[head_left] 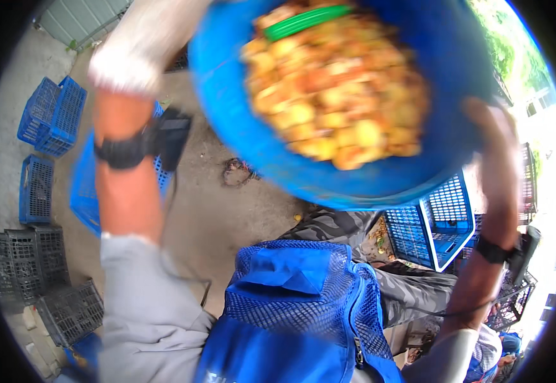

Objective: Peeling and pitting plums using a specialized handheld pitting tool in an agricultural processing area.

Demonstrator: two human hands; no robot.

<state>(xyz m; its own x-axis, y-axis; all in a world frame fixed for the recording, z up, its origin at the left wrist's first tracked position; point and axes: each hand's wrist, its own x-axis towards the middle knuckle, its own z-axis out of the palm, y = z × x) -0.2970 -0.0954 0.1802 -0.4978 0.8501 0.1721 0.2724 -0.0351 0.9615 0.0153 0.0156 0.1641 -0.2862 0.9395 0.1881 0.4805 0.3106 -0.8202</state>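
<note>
A round blue tub (239, 127) is raised high and tilted toward me, filling the upper middle of the head view. Many small yellow-orange, roundish pieces (329, 102) lie inside; blur hides their exact kind. On top of them rests a bright green strip-like object (306, 22). My left hand (147, 41), in a white glove, is up against the tub's left side, its fingers cut off by the top edge. At the right rim, my right hand (491, 131) grips the tub, smeared by motion. Both wrists wear black straps with devices.
Blue crates (52, 118) stand along the left wall, with black crates (26, 262) nearer. Another blue crate (86, 185) is behind my left forearm. A tilted blue-and-white crate (434, 223) sits at right. A person (488, 351) is at lower right. Cables hang beside my arms.
</note>
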